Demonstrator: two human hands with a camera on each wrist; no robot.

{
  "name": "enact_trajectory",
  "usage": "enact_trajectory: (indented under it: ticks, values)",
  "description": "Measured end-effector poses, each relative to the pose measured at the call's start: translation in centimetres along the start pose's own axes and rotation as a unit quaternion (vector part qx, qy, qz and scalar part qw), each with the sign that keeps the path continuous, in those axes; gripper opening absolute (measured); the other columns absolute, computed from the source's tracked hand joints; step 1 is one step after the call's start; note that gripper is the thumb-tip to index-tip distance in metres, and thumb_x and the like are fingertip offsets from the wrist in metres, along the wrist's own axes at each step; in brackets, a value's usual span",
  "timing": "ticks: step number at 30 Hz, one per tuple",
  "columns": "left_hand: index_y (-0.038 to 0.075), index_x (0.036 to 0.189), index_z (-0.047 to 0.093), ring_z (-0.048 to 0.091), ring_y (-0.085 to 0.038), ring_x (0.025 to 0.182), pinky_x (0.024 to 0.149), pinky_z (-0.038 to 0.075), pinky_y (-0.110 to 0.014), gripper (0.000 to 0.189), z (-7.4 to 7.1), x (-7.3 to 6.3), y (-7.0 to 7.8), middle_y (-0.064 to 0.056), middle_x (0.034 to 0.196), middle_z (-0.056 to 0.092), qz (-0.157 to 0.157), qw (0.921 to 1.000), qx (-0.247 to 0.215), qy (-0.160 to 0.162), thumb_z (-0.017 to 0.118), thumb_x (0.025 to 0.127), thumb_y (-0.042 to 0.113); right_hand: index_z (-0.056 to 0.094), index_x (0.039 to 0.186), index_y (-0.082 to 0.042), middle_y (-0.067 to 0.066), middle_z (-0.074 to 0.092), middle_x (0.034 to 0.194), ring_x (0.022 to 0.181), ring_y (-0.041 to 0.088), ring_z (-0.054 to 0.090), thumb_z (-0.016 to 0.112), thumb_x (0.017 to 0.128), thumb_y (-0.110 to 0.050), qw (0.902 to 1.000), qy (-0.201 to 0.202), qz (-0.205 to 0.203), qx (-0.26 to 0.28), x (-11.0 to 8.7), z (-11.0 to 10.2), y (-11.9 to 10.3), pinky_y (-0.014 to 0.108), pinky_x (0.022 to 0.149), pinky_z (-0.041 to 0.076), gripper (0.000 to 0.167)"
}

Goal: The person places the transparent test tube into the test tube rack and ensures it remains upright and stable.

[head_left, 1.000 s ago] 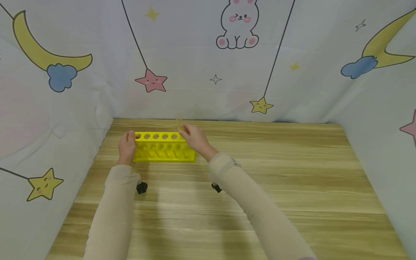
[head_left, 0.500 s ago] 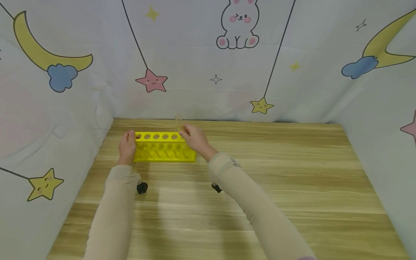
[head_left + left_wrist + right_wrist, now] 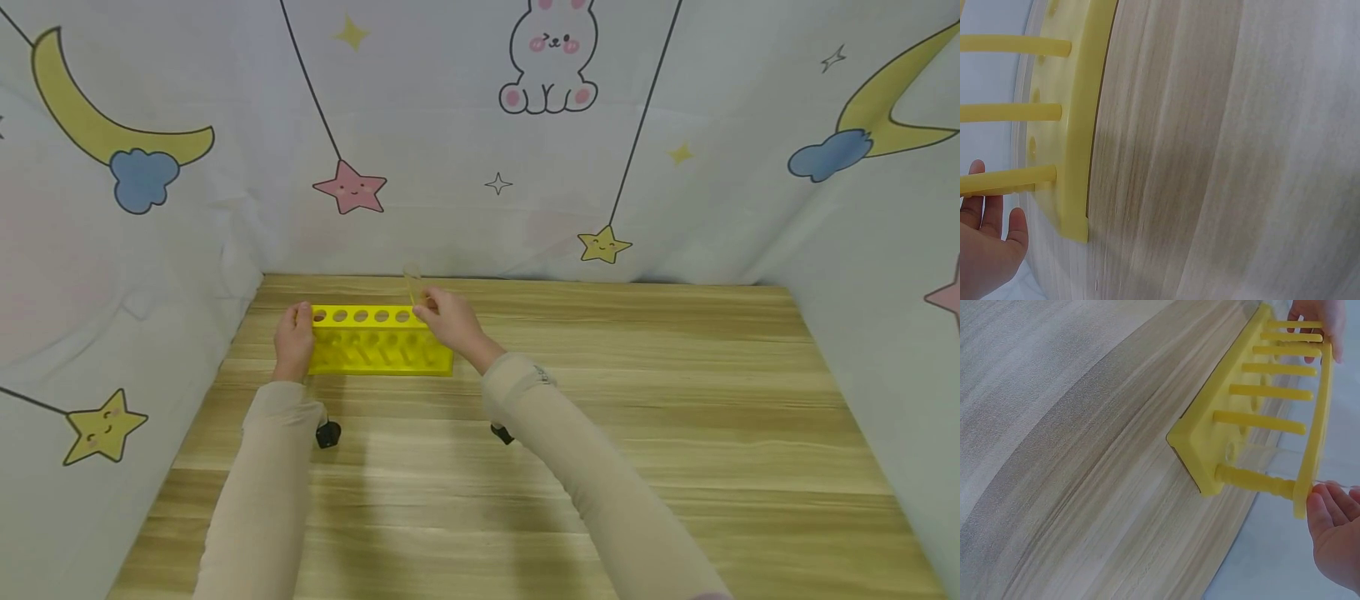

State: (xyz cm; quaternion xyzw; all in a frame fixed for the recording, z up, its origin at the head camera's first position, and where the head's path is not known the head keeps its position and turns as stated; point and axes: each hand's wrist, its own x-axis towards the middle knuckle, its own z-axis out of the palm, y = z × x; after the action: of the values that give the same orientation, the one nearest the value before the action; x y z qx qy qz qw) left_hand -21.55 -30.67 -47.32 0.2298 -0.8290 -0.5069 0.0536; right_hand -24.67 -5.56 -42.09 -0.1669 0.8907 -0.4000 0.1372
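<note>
A yellow test tube rack (image 3: 380, 367) with a row of round holes along its top stands on the wooden table. My left hand (image 3: 293, 340) grips its left end; in the left wrist view the fingers (image 3: 1017, 230) curl about the end post. At the opposite end, my right hand (image 3: 452, 321) pinches a clear test tube (image 3: 412, 285) near the rack's top bar. Seen from the right wrist, the tube (image 3: 1266, 457) runs down through the end hole to the rack's base, beside the thick end post (image 3: 1255, 480). The hand partly hides the tube's upper part.
The wood-grain table (image 3: 675, 400) extends to the right and front of the rack. A white cloth (image 3: 450, 125) printed with stars, moons and a rabbit hangs close behind the rack and along both sides. Small black pieces (image 3: 327, 434) stick out at both wrists.
</note>
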Motion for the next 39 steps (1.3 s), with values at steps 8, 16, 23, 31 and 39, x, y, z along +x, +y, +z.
enact_trajectory:
  ticks: [8, 16, 23, 31, 39]
  values:
    - [0.006, 0.135, 0.029, 0.034, -0.029, 0.12, 0.104, 0.025, -0.041, 0.06, 0.1, 0.1, 0.0, -0.017, 0.128, 0.045, -0.012, 0.9999, 0.004, -0.004, 0.016, 0.094, 0.047, 0.041, 0.13, -0.01, 0.009, 0.051, 0.125, 0.112, 0.019, 0.051, 0.048, 0.09, -0.034, 0.9994, -0.008, 0.003, 0.034, -0.2, -0.4, 0.2, 0.031, 0.09, 0.044, 0.047]
    - [0.003, 0.135, 0.029, 0.033, -0.03, 0.122, 0.104, 0.024, -0.041, 0.059, -0.1, 0.0, -0.1, -0.019, 0.127, 0.045, 0.008, 0.9999, 0.007, -0.009, 0.016, 0.095, 0.044, 0.043, 0.127, -0.009, 0.01, 0.052, 0.123, 0.11, 0.02, 0.05, 0.049, 0.089, -0.038, 0.9975, 0.0, -0.006, 0.07, -0.1, -1.2, 1.0, 0.034, 0.092, 0.042, 0.048]
    - [0.004, 0.135, 0.029, 0.033, -0.029, 0.123, 0.104, 0.025, -0.041, 0.062, -0.1, 0.0, 0.0, -0.019, 0.128, 0.045, 0.002, 0.9999, 0.011, -0.006, 0.015, 0.093, 0.048, 0.048, 0.123, -0.008, 0.008, 0.055, 0.12, 0.105, 0.019, 0.052, 0.05, 0.089, -0.035, 0.9965, 0.028, -0.018, 0.076, -0.4, -1.5, 1.7, 0.031, 0.09, 0.043, 0.044]
    - [0.002, 0.134, 0.031, 0.034, -0.03, 0.122, 0.103, 0.025, -0.04, 0.062, 0.0, 0.1, 0.1, -0.02, 0.126, 0.046, 0.013, 0.9998, 0.013, 0.0, 0.016, 0.094, 0.047, 0.055, 0.115, -0.007, 0.004, 0.058, 0.11, 0.096, 0.016, 0.054, 0.05, 0.089, -0.036, 0.991, 0.082, -0.033, 0.1, -0.9, -2.0, 3.1, 0.03, 0.086, 0.045, 0.04]
    - [0.002, 0.133, 0.032, 0.035, -0.031, 0.12, 0.103, 0.026, -0.041, 0.059, 0.0, 0.2, 0.2, -0.02, 0.127, 0.046, 0.01, 0.9999, 0.014, -0.002, 0.017, 0.095, 0.044, 0.06, 0.104, -0.01, 0.003, 0.062, 0.101, 0.089, 0.015, 0.056, 0.051, 0.088, -0.036, 0.9881, 0.121, -0.04, 0.087, -1.3, -2.4, 4.7, 0.028, 0.079, 0.047, 0.032]
